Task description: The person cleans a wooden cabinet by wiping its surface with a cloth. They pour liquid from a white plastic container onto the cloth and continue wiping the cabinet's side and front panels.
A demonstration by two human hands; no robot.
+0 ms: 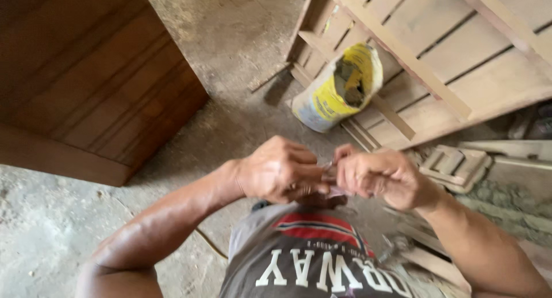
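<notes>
**Both hands pinched on a small object at chest height**

Head view. Hands met close together just above the chest: left hand point(279, 170) curled, knuckles up, fingers folded inward; right hand point(379, 177) facing it, thumb and fingertips drawn to the same spot. Clamped between them, a small object point(330, 172), pale and partly hidden by the fingers; kind not tellable. Held in the air, over the grey printed shirt point(310, 258), touching nothing but the fingers.

Progress, as a judgement only: seemed mid-handling, with both grips closed on the piece and no finished result visible; what was done and what remained could not be read from so small and covered a thing.

Pose: both forearms bent in from the sides, elbows out, wrists roughly level, left wrist slightly flexed, right one turned so the palm faced left.

Around: dusty concrete floor point(230, 56) below; dark brown wooden panel point(86, 79) at upper left; pale slatted wooden frame point(448, 51) leaning at upper right, with an open yellow and white sack point(336, 91) resting against it. Offcuts of pale wood point(457, 167) near the right wrist, well below the hands.
</notes>
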